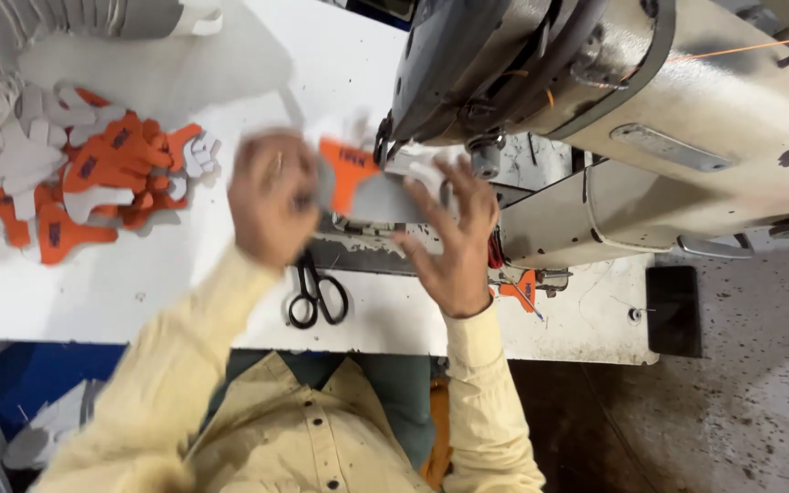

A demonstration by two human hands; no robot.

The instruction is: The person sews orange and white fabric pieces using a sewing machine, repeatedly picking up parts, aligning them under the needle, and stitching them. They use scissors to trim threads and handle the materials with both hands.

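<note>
A grey and orange cut piece [367, 187] lies on the bed of an industrial sewing machine [650, 110], under its needle area. My left hand [271, 196] is blurred and grips the piece's left edge. My right hand [454, 242] rests with fingers spread on its right side, close to the presser foot [484, 157]. Both sleeves are pale yellow.
A heap of orange and white cut pieces [93, 169] lies on the white table [166, 292] at the left. Black scissors [315, 294] lie near the front edge. Another orange piece [520, 290] sits by the machine base. A speckled floor is at the right.
</note>
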